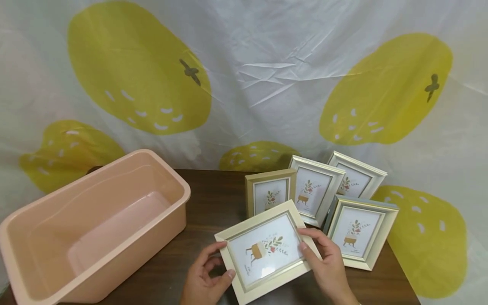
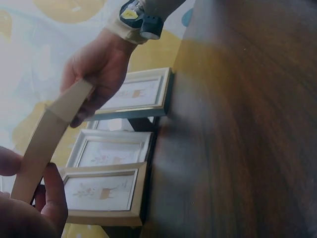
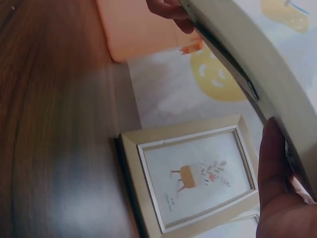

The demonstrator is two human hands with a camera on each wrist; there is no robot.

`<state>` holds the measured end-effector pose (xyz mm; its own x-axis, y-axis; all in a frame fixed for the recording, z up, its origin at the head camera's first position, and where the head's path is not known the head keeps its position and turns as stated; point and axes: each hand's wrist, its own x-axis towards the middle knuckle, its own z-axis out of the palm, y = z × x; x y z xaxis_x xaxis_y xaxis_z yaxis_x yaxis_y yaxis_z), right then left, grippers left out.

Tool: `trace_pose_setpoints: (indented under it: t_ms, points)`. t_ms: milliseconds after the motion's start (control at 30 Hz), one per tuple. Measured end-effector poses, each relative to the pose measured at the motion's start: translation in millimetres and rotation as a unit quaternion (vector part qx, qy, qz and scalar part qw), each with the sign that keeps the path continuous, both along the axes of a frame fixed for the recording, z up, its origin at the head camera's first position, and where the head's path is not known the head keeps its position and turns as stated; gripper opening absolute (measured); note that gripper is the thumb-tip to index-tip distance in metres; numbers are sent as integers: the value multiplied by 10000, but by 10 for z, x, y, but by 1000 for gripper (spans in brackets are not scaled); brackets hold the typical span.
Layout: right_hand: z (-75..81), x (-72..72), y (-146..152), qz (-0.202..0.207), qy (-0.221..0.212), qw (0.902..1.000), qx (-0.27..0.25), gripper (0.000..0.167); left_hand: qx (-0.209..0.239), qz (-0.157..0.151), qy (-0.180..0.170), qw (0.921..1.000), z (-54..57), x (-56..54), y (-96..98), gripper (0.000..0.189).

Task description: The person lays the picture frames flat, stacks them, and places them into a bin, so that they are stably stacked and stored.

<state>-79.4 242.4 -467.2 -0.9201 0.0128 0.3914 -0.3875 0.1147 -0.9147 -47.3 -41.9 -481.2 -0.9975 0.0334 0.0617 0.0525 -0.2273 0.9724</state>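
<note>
Both hands hold a cream picture frame (image 1: 267, 252), turned sideways and tilted above the table, its flower-pot print facing up. At its left end the left hand (image 1: 209, 275) pinches the border, thumb in front. The right hand (image 1: 325, 262) grips the opposite end with the thumb on the front edge. In the left wrist view the held frame (image 2: 49, 131) appears edge-on between the left hand (image 2: 34, 208) and right hand (image 2: 101, 69). Just behind it stands a tan frame (image 1: 249, 186), partly hidden by the held one.
Two silvery-white frames (image 1: 316, 186), (image 1: 360, 173) stand at the back right. Before them stands a cream-and-gold frame (image 1: 356, 233). A pink plastic bin (image 1: 152, 228) occupies the left side of the dark wooden table (image 1: 213, 190). Behind hangs a fruit-print cloth (image 1: 263, 84).
</note>
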Motion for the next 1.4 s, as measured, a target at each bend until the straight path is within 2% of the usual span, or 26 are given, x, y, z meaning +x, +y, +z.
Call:
trace_pose_setpoints:
  t_ms: [100,200,333,500,600,700,800,933,1067,1200,1400]
  points:
    - [-8,-1,44,554,196,9983,25,36,76,-76,214,9997,-24,-11,-45,60]
    - [-30,-18,79,1087,218,9938,-23,40,148,-274,365,9988,-45,-31,-109,59]
    - [-69,-43,99,1491,37,9888,45,43,233,-670,412,9966,-90,-73,-219,59]
    - [-139,-44,116,1468,-380,9872,491,43,182,-1160,421,9922,-160,-158,-358,63]
    - [-179,-36,134,1394,-663,9853,739,44,7,-1395,383,9895,-187,-219,-419,63]
    - [-210,-27,155,1387,-925,9810,990,43,-177,-1562,289,9871,-205,-264,-463,62]
    - [-237,-19,178,1369,-1190,9751,1275,40,-412,-1695,342,9841,-232,-296,-495,61]
    - [-278,-6,195,1336,-1416,9673,1624,39,-834,-1759,84,9808,-255,-298,-521,62]
    - [-326,-13,188,1300,-1371,9648,1828,38,-1214,-1721,-370,9769,-264,-279,-542,65]
    - [-371,-24,181,1340,-1274,9633,1943,38,-1454,-1589,-385,9758,-283,-265,-558,65]
    - [-456,-44,183,1628,-1356,9559,2032,38,-1682,-1336,-532,9752,-334,-250,-611,65]
